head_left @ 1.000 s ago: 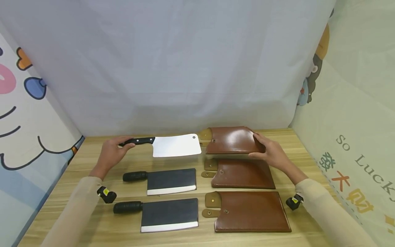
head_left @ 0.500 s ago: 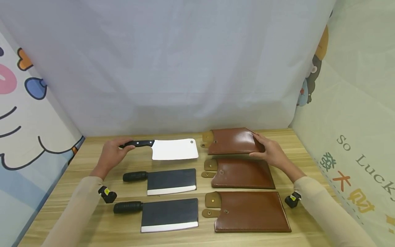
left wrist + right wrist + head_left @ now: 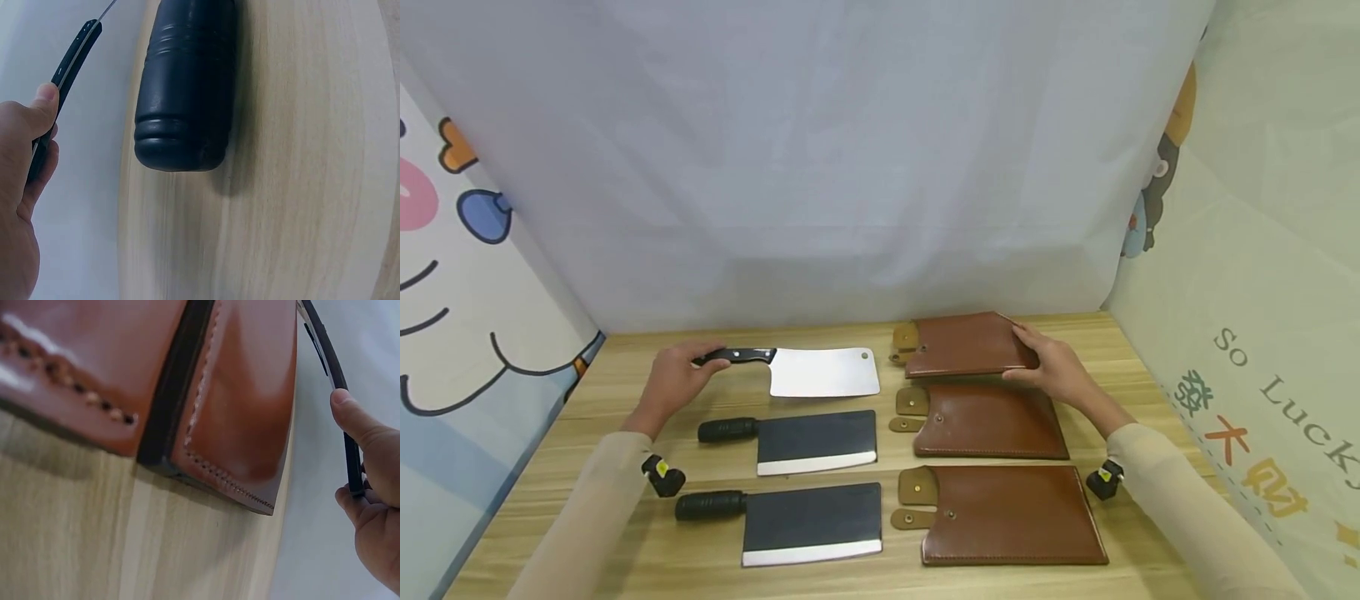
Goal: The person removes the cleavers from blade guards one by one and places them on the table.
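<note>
At the back left my left hand (image 3: 676, 379) pinches the black riveted handle of a cleaver (image 3: 823, 372). Its silver blade, with a hole near the far corner, points right. The left wrist view shows the thumb along the handle (image 3: 75, 56). Across from it, my right hand (image 3: 1056, 369) grips the right end of a brown leather knife sheath (image 3: 966, 343), thumb and fingers on opposite faces. That sheath is tilted, its tan snap flaps facing the cleaver, with a gap between blade and sheath. In the right wrist view the sheath's dark edge (image 3: 351, 456) shows between thumb and fingers.
Two dark-bladed cleavers, a middle one (image 3: 817, 440) and a front one (image 3: 812, 518), lie with black handles leftward. Beside them lie a middle sheath (image 3: 996, 422) and a front sheath (image 3: 1011, 515). A pale curtain (image 3: 850, 167) hangs behind the wooden table (image 3: 625, 550).
The cleaver has come lower and nearer to me, its blade tip drawing slightly left, away from the sheath's flaps. The held sheath has shifted and tilted slightly.
</note>
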A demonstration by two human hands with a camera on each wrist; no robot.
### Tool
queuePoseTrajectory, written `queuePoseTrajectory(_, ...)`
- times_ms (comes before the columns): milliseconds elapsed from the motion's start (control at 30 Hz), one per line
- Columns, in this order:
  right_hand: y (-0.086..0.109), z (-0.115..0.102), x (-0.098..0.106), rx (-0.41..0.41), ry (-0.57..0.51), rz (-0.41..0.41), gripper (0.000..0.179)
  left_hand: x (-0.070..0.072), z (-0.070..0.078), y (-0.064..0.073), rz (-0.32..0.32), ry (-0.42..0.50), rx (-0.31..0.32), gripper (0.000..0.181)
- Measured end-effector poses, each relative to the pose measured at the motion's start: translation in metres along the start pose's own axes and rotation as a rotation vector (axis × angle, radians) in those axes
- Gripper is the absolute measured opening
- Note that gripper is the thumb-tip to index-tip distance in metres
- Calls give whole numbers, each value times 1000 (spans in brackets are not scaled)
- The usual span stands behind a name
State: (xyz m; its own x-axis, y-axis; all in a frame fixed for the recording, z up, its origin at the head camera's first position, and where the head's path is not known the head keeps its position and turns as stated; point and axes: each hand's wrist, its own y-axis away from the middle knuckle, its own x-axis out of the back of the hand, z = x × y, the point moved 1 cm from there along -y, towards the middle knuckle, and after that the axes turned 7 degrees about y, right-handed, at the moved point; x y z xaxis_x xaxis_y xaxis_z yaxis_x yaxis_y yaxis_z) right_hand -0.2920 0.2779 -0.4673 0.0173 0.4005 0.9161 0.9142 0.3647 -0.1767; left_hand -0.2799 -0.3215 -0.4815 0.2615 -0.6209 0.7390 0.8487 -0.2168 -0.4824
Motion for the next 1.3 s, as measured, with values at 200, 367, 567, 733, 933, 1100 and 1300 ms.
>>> queuePoseTrajectory(200,-3,2,-3,4,13,-13,91,0,-1,1,-17,-4,-2,35)
queuePoseTrajectory(367,-6,1,-3,5,18,-29,90,-1,-2,1,-29,3,-3,35)
queuePoseTrajectory(567,-12,3,-3,1,62,-34,91,-2,-5,4,-78,11,41,37)
queuePoseTrajectory(733,-16,6,-4,-15,98,-48,91,-3,-9,5,-128,16,91,39)
queuePoseTrajectory(933,-17,10,-8,-16,86,-73,90,-6,-15,6,-189,24,122,38)
queuePoseTrajectory(1100,-19,13,-11,-7,82,-82,89,-8,-19,8,-220,12,171,38)
queuePoseTrajectory(1300,-21,18,-14,-19,85,-100,88,-12,-23,8,-238,31,185,38)
